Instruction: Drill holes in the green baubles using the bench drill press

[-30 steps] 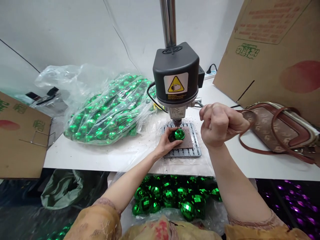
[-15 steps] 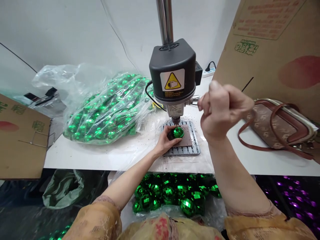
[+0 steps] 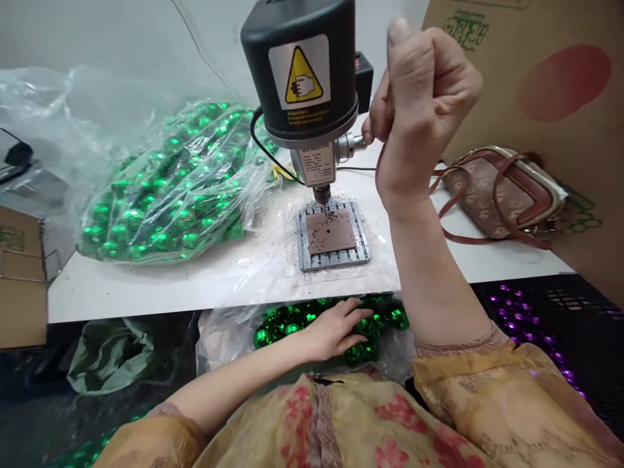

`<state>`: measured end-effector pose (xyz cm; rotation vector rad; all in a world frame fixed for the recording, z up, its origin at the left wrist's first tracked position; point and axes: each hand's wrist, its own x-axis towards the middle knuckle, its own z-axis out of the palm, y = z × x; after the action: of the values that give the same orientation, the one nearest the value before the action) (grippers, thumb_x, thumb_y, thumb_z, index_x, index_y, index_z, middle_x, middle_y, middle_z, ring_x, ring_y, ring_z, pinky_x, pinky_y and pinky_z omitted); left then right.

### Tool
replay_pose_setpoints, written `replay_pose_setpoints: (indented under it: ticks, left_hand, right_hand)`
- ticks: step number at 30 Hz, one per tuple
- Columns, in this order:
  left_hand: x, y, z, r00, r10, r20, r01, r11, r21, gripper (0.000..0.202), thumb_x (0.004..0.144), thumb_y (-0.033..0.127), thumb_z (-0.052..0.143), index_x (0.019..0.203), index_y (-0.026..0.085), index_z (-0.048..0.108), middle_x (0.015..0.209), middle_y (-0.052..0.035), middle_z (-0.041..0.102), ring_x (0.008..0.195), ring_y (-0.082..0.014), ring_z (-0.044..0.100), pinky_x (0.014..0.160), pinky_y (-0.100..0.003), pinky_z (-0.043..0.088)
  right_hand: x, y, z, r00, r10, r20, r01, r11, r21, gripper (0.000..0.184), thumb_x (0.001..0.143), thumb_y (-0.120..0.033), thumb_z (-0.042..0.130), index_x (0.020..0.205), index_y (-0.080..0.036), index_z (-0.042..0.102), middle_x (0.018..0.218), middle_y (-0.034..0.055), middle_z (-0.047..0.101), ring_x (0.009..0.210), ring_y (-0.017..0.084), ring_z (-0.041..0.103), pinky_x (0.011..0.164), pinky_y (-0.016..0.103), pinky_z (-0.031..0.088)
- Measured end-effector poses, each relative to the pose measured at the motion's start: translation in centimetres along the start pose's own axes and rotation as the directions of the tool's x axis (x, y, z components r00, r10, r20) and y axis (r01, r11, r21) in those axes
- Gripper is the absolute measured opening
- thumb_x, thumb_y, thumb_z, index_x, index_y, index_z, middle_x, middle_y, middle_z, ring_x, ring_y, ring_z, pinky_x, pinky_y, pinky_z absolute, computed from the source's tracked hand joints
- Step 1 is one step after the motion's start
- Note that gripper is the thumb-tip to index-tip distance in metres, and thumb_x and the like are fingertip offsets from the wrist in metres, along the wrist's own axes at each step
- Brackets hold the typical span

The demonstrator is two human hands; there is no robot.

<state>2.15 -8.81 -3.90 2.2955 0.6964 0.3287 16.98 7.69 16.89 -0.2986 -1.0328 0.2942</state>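
Note:
My left hand [image 3: 336, 330] reaches down over a heap of shiny green mirror balls [image 3: 292, 330] in plastic below the table edge. Its fingers are spread, touching the balls, with none clearly gripped. My right hand [image 3: 419, 97] is a fist at the side of a black bench drill press [image 3: 302, 71], closed on its feed handle [image 3: 358, 142]; most of that handle is hidden by the fingers. Under the drill chuck [image 3: 322, 194] a brown square board [image 3: 336, 242] with a small dark hole lies on the slotted metal base [image 3: 312, 261], scattered with dark shavings.
A large clear bag of green balls [image 3: 166, 188] lies left on the white table [image 3: 146, 292]. A brown handbag [image 3: 497, 192] and a cardboard box [image 3: 560, 143] stand right. Purple balls [image 3: 531, 325] fill a dark crate below, and a green sack [image 3: 110, 357] hangs at lower left.
My left hand has left the drill base and moved down to the green balls; the ball it held under the drill is gone from there. My right fist stays by the drill. The view has shifted.

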Motion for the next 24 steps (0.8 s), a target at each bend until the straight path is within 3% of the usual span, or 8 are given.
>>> replay_pose_setpoints:
  ticks: [4, 7, 10, 13, 15, 17, 21, 24]
  left_hand:
    - [0.4, -0.5, 2.4, 0.986, -0.122, 0.113, 0.108, 0.987, 0.120, 0.067, 0.101, 0.043, 0.051, 0.159, 0.024, 0.025, 0.153, -0.0211, 0.047, 0.137, -0.0339, 0.055, 0.108, -0.050, 0.051]
    - [0.8, -0.5, 2.7, 0.983, -0.120, 0.135, 0.095, 0.979, 0.179, 0.062, 0.102, 0.043, 0.049, 0.158, 0.024, 0.029, 0.156, -0.0206, 0.045, 0.140, -0.0350, 0.052, 0.111, -0.052, 0.048]
    - [0.8, -0.3, 2.7, 0.986, -0.141, 0.087, 0.121, 0.971, 0.206, 0.052, 0.102, 0.033, 0.047, 0.152, 0.021, 0.039, 0.149, -0.0206, 0.052, 0.131, -0.0333, 0.060, 0.106, -0.051, 0.052]
    - [0.3, -0.2, 1.5, 0.997, 0.044, -0.064, -0.030, 0.978, 0.206, 0.037, 0.097, 0.018, 0.046, 0.132, 0.021, 0.059, 0.138, -0.0153, 0.063, 0.120, -0.0261, 0.067, 0.099, -0.040, 0.057]
    - [0.1, -0.7, -0.7, 0.940, 0.236, -0.245, -0.181, 0.957, 0.226, 0.030, 0.091, 0.009, 0.045, 0.109, 0.021, 0.067, 0.121, -0.0103, 0.072, 0.108, -0.0207, 0.071, 0.090, -0.033, 0.058]
    - [0.4, -1.9, -4.0, 0.845, 0.296, -0.445, -0.197, 0.947, 0.255, 0.028, 0.087, 0.004, 0.045, 0.092, 0.020, 0.066, 0.105, -0.0073, 0.076, 0.100, -0.0183, 0.072, 0.085, -0.030, 0.058]
    - [2.6, -6.5, -13.1, 0.702, 0.007, -0.712, 0.193, 0.961, 0.200, 0.028, 0.082, 0.002, 0.042, 0.081, 0.019, 0.063, 0.091, -0.0055, 0.075, 0.090, -0.0184, 0.072, 0.083, -0.032, 0.057]
    - [4.7, -10.7, -18.6, 0.682, -0.334, -0.651, 0.552, 0.818, 0.160, 0.035, 0.082, 0.001, 0.040, 0.097, 0.017, 0.067, 0.099, -0.0093, 0.075, 0.093, -0.0211, 0.071, 0.089, -0.035, 0.055]
  right_hand:
    - [0.0, -0.2, -0.1, 1.000, 0.026, -0.012, -0.026, 1.000, 0.003, 0.053, 0.072, -0.059, 0.069, 0.052, -0.025, 0.034, 0.042, -0.0064, 0.030, 0.035, 0.010, 0.024, 0.043, 0.034, 0.020]
    - [-0.1, -0.3, -0.2, 1.000, 0.024, -0.006, -0.025, 0.999, -0.040, 0.056, 0.072, -0.062, 0.068, 0.051, -0.025, 0.032, 0.042, -0.0064, 0.029, 0.035, 0.010, 0.024, 0.042, 0.034, 0.021]
    - [-0.2, -0.4, -0.3, 0.999, 0.033, -0.001, -0.033, 0.997, -0.077, 0.055, 0.074, -0.063, 0.066, 0.052, -0.025, 0.032, 0.043, -0.0064, 0.030, 0.036, 0.009, 0.026, 0.042, 0.034, 0.023]
    - [-0.2, -0.5, -0.4, 0.999, 0.045, 0.003, -0.044, 0.997, -0.070, 0.054, 0.075, -0.062, 0.065, 0.052, -0.025, 0.033, 0.043, -0.0068, 0.031, 0.036, 0.008, 0.027, 0.041, 0.033, 0.023]
    - [-0.2, -0.4, -0.6, 0.997, 0.078, 0.014, -0.077, 0.996, -0.048, 0.053, 0.079, -0.057, 0.067, 0.053, -0.024, 0.035, 0.043, -0.0070, 0.034, 0.036, 0.007, 0.027, 0.040, 0.032, 0.023]
    - [-0.4, -0.3, -0.7, 0.994, 0.109, 0.016, -0.108, 0.993, -0.045, 0.052, 0.082, -0.052, 0.070, 0.053, -0.023, 0.037, 0.042, -0.0076, 0.034, 0.036, 0.006, 0.027, 0.039, 0.030, 0.023]
    - [-0.7, -0.2, -0.9, 0.994, 0.103, -0.020, -0.104, 0.993, -0.048, 0.051, 0.087, -0.043, 0.069, 0.052, -0.022, 0.038, 0.043, -0.0076, 0.031, 0.038, 0.005, 0.031, 0.040, 0.026, 0.025]
    - [-0.8, -0.3, -0.9, 0.993, 0.114, -0.032, -0.116, 0.991, -0.070, 0.049, 0.090, -0.034, 0.066, 0.051, -0.021, 0.040, 0.043, -0.0062, 0.034, 0.039, 0.005, 0.031, 0.043, 0.026, 0.026]
